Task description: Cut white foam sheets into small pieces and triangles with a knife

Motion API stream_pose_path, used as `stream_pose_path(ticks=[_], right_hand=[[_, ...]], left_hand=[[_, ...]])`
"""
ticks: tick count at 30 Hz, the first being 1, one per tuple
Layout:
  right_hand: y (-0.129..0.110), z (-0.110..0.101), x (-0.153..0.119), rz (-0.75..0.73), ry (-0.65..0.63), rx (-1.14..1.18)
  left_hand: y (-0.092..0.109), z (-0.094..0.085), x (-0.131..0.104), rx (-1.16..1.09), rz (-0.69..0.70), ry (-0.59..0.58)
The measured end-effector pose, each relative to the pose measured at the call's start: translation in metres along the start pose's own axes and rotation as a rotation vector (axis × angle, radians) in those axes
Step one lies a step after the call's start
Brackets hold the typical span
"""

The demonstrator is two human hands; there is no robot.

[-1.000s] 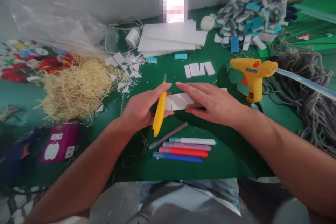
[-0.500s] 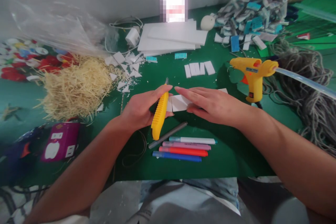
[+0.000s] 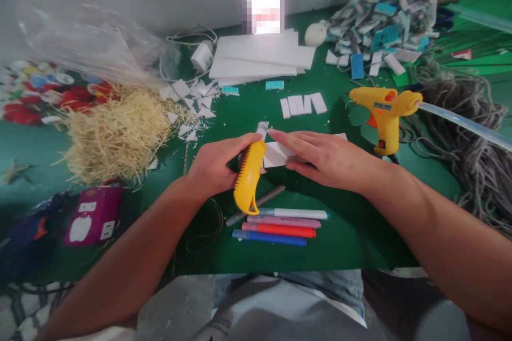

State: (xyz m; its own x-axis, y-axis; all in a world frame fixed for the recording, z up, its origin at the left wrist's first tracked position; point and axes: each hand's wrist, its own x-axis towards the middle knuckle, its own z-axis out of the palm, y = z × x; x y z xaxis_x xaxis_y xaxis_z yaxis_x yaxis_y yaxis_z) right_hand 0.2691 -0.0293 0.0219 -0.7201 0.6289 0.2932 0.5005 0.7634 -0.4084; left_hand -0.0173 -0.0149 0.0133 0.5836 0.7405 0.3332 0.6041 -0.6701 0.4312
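My left hand (image 3: 214, 165) is closed around a yellow utility knife (image 3: 250, 178), its blade showing past my thumb and pointing away from me. A white foam board strip (image 3: 274, 154) lies under my right hand (image 3: 324, 160). The fingers of that hand press together over the strip, with the thumb along its near edge. The blade is close to the strip's left part; whether it touches cannot be made out. Beyond my hands several small cut white pieces (image 3: 296, 105) lie in a row. Part of the strip is hidden under my right palm.
Several markers (image 3: 280, 230) lie near me. A yellow hot glue gun (image 3: 386, 112) stands at the right beside grey yarn (image 3: 460, 117). White boards (image 3: 256, 58) are stacked at the back. Straw (image 3: 120, 133) and white scraps (image 3: 206, 101) lie left; a foam-piece pile (image 3: 384, 26) sits back right.
The knife has turned in my left hand, so its flat side and blade face show more, and it has moved slightly right. My right hand stays nearly in place on the strip.
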Motion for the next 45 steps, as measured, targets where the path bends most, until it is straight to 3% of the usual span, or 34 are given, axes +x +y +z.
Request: stream_pose_path(ticks=[5, 12, 16, 20, 26, 29, 34, 40, 45], right_hand=[[0.006, -0.003, -0.003, 0.002, -0.028, -0.022], [0.006, 0.001, -0.002, 0.164, -0.006, -0.115], [0.0, 0.004, 0.004, 0.139, -0.012, -0.121], [-0.004, 0.003, 0.005, 0.213, -0.004, -0.174], [-0.006, 0.003, 0.004, 0.268, 0.01, -0.212], [-0.005, 0.005, 0.004, 0.251, 0.015, -0.209], [-0.001, 0.016, 0.009, 0.127, 0.077, -0.175], [0.004, 0.029, 0.016, 0.061, 0.114, -0.106], [0.003, 0.027, 0.015, 0.043, 0.162, -0.1]], left_hand=[[-0.002, -0.004, -0.001, -0.011, 0.007, 0.003], [-0.01, -0.004, 0.0, -0.003, 0.021, 0.099], [-0.003, 0.006, 0.005, -0.104, -0.034, 0.091], [0.006, 0.015, 0.011, -0.146, -0.07, 0.051], [0.013, 0.017, 0.013, -0.286, -0.085, 0.06], [0.013, 0.014, 0.011, -0.283, -0.104, 0.156], [0.007, 0.011, 0.009, -0.082, -0.137, 0.315], [-0.003, 0.006, 0.007, -0.029, -0.062, 0.284], [-0.004, 0.005, 0.005, -0.019, -0.066, 0.262]])
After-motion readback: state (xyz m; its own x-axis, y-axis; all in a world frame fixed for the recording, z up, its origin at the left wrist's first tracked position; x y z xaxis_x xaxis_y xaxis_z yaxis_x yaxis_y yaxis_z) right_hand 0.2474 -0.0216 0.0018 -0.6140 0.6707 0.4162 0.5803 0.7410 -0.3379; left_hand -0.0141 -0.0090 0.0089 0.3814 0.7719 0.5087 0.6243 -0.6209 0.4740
